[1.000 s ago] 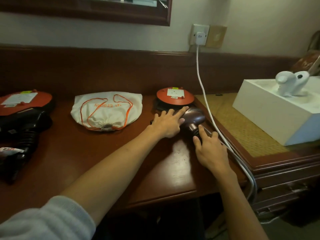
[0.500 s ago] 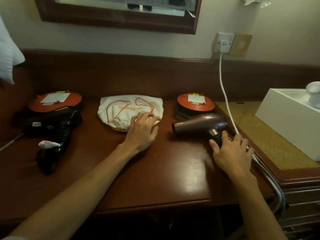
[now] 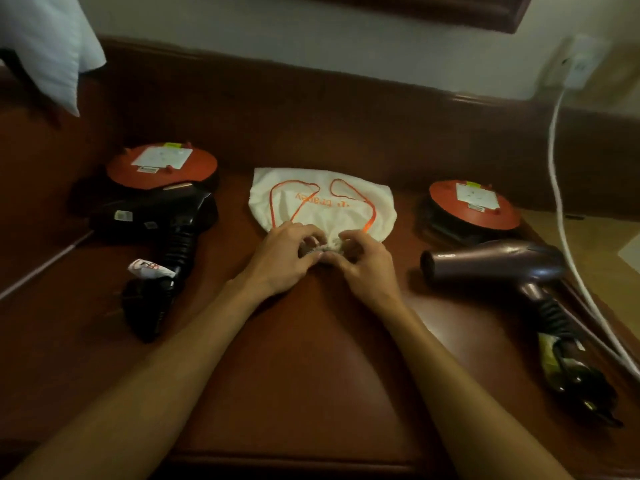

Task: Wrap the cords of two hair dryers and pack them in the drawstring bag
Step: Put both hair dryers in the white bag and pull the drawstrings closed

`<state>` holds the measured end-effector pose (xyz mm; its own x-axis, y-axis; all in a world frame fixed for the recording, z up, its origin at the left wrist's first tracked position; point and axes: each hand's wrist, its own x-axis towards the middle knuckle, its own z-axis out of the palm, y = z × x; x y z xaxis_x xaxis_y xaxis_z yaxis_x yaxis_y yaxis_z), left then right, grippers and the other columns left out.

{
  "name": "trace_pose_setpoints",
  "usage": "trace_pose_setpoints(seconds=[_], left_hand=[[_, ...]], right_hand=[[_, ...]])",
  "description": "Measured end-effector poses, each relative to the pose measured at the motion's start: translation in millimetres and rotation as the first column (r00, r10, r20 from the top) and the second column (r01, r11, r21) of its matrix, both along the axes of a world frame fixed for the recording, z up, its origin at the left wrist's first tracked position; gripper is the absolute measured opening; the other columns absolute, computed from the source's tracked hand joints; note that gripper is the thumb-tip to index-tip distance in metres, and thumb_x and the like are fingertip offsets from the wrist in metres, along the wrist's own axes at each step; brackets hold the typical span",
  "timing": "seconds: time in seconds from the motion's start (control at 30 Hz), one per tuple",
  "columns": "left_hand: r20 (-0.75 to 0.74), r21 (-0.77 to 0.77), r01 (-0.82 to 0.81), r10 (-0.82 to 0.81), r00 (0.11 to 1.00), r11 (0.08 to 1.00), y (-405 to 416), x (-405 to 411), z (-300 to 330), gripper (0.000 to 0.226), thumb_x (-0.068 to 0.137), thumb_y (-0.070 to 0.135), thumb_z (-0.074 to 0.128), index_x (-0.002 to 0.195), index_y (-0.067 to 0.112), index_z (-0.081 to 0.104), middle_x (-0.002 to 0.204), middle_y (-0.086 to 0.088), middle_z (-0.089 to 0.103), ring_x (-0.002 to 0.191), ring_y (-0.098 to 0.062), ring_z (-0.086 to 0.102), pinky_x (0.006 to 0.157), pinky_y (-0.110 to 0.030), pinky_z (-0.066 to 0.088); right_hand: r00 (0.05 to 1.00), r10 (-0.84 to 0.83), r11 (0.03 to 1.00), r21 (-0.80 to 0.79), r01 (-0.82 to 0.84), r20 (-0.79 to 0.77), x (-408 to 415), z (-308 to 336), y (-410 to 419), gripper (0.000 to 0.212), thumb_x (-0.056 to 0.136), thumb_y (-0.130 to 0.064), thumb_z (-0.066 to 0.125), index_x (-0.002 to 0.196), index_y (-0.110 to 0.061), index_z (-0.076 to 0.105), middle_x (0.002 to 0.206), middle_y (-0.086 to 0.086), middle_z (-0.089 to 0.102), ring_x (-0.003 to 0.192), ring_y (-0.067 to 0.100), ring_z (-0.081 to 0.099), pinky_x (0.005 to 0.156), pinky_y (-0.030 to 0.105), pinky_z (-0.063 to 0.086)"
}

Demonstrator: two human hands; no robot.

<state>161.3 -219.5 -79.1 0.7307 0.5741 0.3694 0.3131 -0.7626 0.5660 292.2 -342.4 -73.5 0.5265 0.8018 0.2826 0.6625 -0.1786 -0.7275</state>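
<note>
A white drawstring bag (image 3: 322,199) with orange cords lies flat at the middle of the wooden desk (image 3: 311,358), its gathered mouth facing me. My left hand (image 3: 280,258) and my right hand (image 3: 363,265) both pinch that gathered mouth from either side. A black hair dryer (image 3: 162,223) lies at the left, its cord bundled near the handle end. At the right lies a brown hair dryer (image 3: 498,261), its wrapped cord and plug (image 3: 575,375) trailing toward the desk's front edge.
Two round orange-topped devices sit at the back, one at the left (image 3: 161,166) and one at the right (image 3: 474,204). A white cable (image 3: 557,188) runs from the wall socket (image 3: 578,64) down the right side. A white pillow corner (image 3: 48,46) hangs at upper left.
My right hand left the brown dryer's handle and joined my left hand at the bag's mouth. The view swung left and down, centring the bag.
</note>
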Motion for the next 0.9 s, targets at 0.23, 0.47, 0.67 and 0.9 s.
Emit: trace_pose_setpoints(seconds=[0.23,0.47,0.67,0.9], left_hand=[[0.032,0.019,-0.058,0.057,0.998,0.998,-2,9,2,0.014,0.086,0.022,0.071,0.093,0.033,0.066,0.089,0.001,0.070,0.088,-0.017,0.062,0.077,-0.037,0.052],[0.058,0.306,-0.217,0.209,0.976,0.927,-13,16,4,0.006,0.088,0.027,0.070,0.092,0.024,0.073,0.084,-0.001,0.070,0.089,-0.022,0.059,0.082,-0.035,0.037],[-0.034,0.373,-0.301,0.338,0.941,0.877,-12,12,9,0.020,0.091,0.032,0.064,0.097,0.028,0.082,0.095,-0.002,0.068,0.105,-0.024,0.055,0.091,-0.042,0.036],[-0.110,0.385,-0.327,0.395,0.912,0.863,-25,10,4,0.027,0.094,0.046,0.059,0.112,0.037,0.078,0.103,0.002,0.071,0.106,-0.025,0.054,0.091,-0.042,0.033]], right_hand=[[1.000,0.013,0.998,0.054,-0.014,0.020,13,-10,28,0.013,0.089,-0.015,0.073,0.091,-0.014,0.060,0.077,-0.003,0.063,0.064,0.008,0.054,0.060,0.026,0.046],[0.956,-0.089,0.996,0.010,0.089,0.279,4,-10,28,0.010,0.091,-0.009,0.054,0.091,-0.017,0.059,0.095,0.003,0.054,0.091,0.022,0.051,0.067,0.046,0.053],[0.845,-0.214,0.972,0.020,0.234,0.491,1,-3,21,0.029,0.090,-0.009,0.059,0.110,-0.020,0.076,0.101,0.009,0.055,0.098,0.032,0.050,0.074,0.045,0.046],[0.784,-0.184,0.954,-0.084,0.287,0.593,-4,-6,15,0.034,0.093,-0.027,0.059,0.127,-0.028,0.067,0.112,0.007,0.053,0.106,0.031,0.045,0.083,0.042,0.036]])
